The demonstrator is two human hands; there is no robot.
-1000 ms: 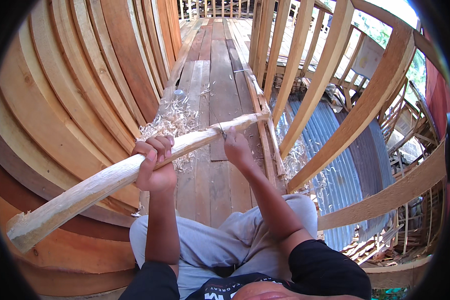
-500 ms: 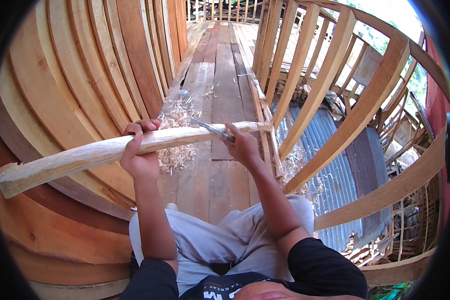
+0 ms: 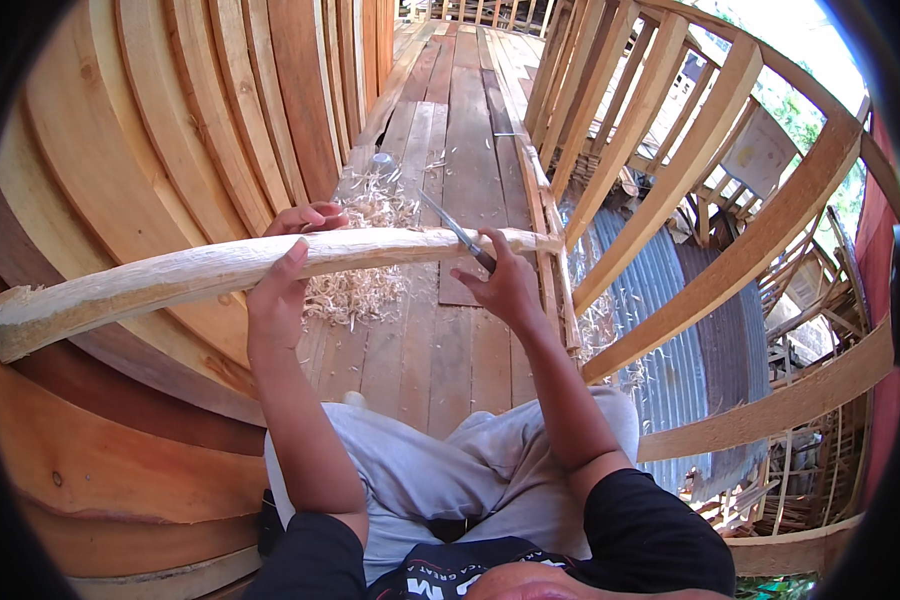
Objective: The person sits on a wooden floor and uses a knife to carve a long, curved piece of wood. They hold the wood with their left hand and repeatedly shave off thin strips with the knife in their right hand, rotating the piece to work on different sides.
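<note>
Wooden pole clamped in left hand; right hand grips knife.

Head view. Long pale rough-hewn wooden pole lies nearly level across the frame, thick end at far left. Left hand wraps the pole near mid-length, thumb on the near side. Right hand grips the dark handle of a narrow metal blade, blade angled up-left and crossing the pole close to its thin end. Heap of pale curled wood shavings lies on the grey plank floor below. Curved wooden ribs rise at left.
</note>
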